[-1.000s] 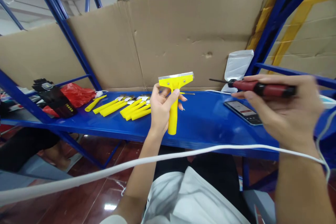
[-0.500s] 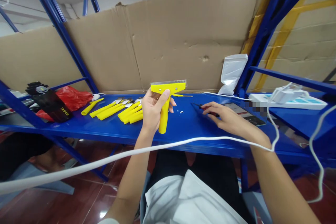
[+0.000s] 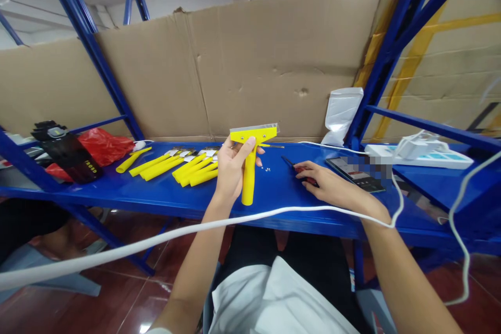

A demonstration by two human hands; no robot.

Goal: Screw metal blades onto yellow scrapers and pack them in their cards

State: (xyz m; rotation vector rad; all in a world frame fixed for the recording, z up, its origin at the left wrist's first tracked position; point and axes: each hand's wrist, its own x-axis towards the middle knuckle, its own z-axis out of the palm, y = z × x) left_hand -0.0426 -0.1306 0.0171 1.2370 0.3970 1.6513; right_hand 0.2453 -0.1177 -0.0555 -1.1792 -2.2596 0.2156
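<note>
Upright in my left hand (image 3: 230, 167) is a yellow T-shaped scraper (image 3: 248, 180), its thin blade edge along the top and two screws in its head. My thumb presses the head just below the screws; the other fingers are behind. On the blue table, my right hand (image 3: 329, 182) has its fingers curled round the red and black handle of a screwdriver (image 3: 288, 161), whose dark shaft points away to the left. Several tiny screws (image 3: 267, 169) lie between the hands. Left of the held scraper, more yellow scrapers (image 3: 160, 168) lie in a row.
A black bottle (image 3: 66, 154) and a red plastic bag (image 3: 104, 146) stand at the left. At the right are a phone (image 3: 356, 175), a white power strip (image 3: 430, 156) and a white packet (image 3: 341, 115). A white cable (image 3: 274, 212) crosses before my forearms. Cardboard (image 3: 274, 62) closes the back.
The scraper in my left hand has tilted slightly and shifted a little right. My right fingers have closed further round the screwdriver handle, which has turned a little. The view has shifted slightly.
</note>
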